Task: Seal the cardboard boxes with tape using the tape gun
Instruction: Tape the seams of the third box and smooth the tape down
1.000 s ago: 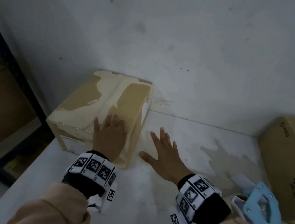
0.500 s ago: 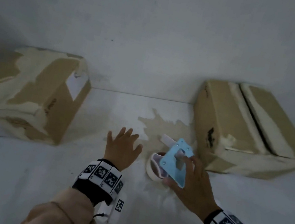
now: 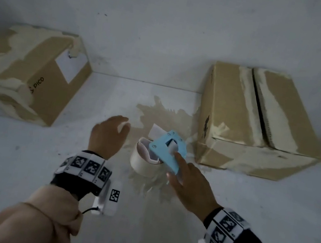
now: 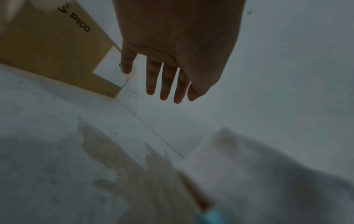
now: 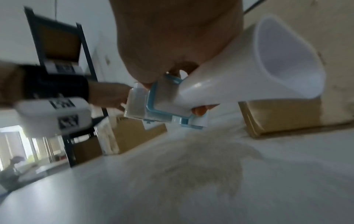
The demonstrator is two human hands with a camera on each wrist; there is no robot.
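A light-blue tape gun (image 3: 168, 151) with a white tape roll (image 3: 142, 160) is at the middle of the white table (image 3: 21, 161). My right hand (image 3: 181, 171) grips it from the near side. In the right wrist view the fingers (image 5: 199, 111) curl round the tape gun's (image 5: 164, 106) blue frame beside the roll (image 5: 268, 60). My left hand (image 3: 111, 132) hovers just left of the gun and holds nothing; its fingers (image 4: 164, 81) are straight. A taped cardboard box (image 3: 35, 79) lies at the left. A second box (image 3: 241, 117) stands at the right, with a dark gap along its top seam.
A brownish patch of residue (image 3: 162, 115) marks the table under and behind the tape gun. A white wall (image 3: 171, 27) closes off the back. In the right wrist view a black shelf frame (image 5: 84, 60) stands past the table's left end.
Both hands left the left box. My right hand went right and took hold of the tape gun. My left hand followed to a spot beside it.
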